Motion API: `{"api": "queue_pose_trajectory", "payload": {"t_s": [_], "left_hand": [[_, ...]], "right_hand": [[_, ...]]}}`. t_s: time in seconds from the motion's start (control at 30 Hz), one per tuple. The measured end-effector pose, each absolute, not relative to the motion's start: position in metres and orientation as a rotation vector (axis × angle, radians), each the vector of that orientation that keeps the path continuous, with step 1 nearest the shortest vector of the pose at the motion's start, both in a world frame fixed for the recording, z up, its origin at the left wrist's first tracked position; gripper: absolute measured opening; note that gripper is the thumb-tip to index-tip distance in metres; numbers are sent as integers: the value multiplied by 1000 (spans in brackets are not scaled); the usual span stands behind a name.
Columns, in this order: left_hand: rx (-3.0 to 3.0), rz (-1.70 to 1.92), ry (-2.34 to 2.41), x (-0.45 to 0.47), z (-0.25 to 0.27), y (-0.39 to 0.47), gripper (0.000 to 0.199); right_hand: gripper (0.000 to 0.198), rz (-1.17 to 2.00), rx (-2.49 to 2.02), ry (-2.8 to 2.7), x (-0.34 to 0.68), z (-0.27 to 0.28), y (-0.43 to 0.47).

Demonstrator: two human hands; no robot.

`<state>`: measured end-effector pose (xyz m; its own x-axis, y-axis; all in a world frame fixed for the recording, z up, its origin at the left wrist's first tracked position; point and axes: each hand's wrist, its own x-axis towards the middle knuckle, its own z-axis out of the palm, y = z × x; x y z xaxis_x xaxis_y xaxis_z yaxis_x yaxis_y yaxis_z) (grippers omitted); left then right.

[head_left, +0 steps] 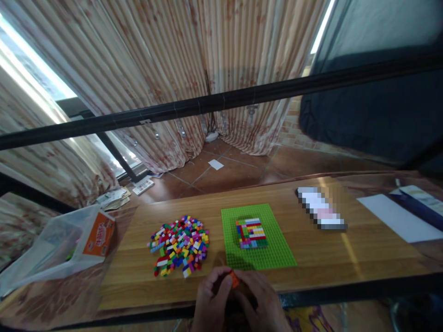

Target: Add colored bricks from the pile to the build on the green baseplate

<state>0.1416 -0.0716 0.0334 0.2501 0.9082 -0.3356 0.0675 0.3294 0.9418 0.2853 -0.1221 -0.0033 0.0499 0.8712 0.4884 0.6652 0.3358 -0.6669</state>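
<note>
In the head view, an assembled block of multicoloured bricks [252, 233] is sitting on the green studded baseplate [277, 251], its rows looking tightly packed; much of the baseplate is showing bare studs around it. Left of it, a large pile of loose bricks [182, 244] is lying unassembled on the tabletop [128, 286], so building seems to be only partly done. At the near edge, the left hand [213, 297] is pinching an orange brick [234, 279]; the right hand's [261, 295] fingers are curling against it, their grip unclear.
</note>
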Motion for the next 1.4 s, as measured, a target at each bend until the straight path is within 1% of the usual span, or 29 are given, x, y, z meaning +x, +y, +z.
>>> {"api": "queue_pose_trajectory", "payload": {"t_s": [0.1, 0.23, 0.47, 0.63, 0.73, 0.87, 1.17, 1.4], "left_hand": [[1033, 729, 1169, 151, 33, -70, 42], [1028, 683, 1118, 160, 32, -67, 40], [1110, 593, 1072, 169, 36, -60, 42], [1275, 707, 1122, 168, 33, -54, 37], [1446, 783, 1165, 163, 31, -46, 32], [1693, 785, 1247, 158, 27, -38, 24], [2015, 747, 1265, 156, 9, -38, 27], [2064, 744, 1244, 159, 10, -39, 25]], "right_hand": [[40, 304, -1413, -1695, 293, -10, -128], [40, 392, -1425, -1676, 304, -3, -129], [27, 589, -1417, -1623, 321, 14, -126], [22, 476, -1551, -1456, 347, 13, -118], [25, 423, -1637, -1329, 366, 12, -109], [31, 387, -1701, -1248, 379, 13, -103], [28, 493, -1742, -1234, 374, 3, -111], [31, 429, -1770, -1257, 371, -10, -110]]}}
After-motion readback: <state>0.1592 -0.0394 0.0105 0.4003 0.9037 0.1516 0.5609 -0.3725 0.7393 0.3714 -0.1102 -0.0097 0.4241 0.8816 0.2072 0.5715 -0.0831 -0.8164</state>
